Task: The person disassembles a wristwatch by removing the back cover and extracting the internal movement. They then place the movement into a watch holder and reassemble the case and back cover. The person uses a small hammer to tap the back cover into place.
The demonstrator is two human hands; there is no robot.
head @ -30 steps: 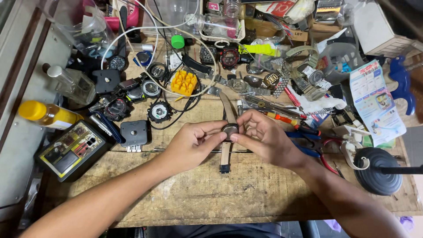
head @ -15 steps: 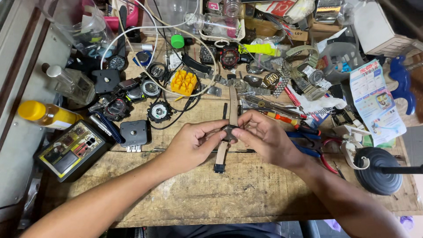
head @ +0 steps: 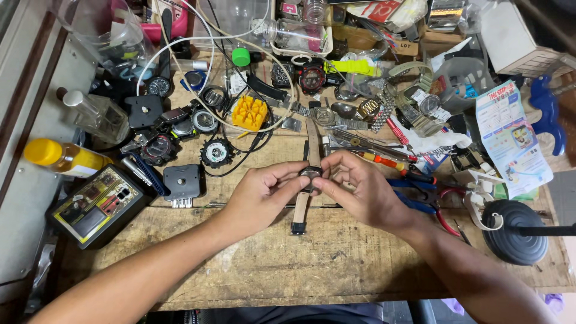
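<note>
A wristwatch [head: 309, 174] with a tan leather strap is held just above the wooden workbench [head: 288, 264], its strap running from far to near. My left hand [head: 261, 195] pinches the watch case from the left. My right hand [head: 360, 189] grips the case from the right, thumb and fingertips on its edge. The strap's dark buckle end [head: 298, 227] rests near the bench surface below the hands.
Several watches and watch parts crowd the far half of the bench, with a yellow plastic holder [head: 249, 113], a yellow-capped bottle [head: 63, 158], a black tester box [head: 96, 204], red and blue pliers [head: 423, 195], a round black lamp base [head: 515, 231] and white cables.
The watch has turned slightly between the hands, its strap swinging from tilted to nearly straight. Both hands stay in place on the case.
</note>
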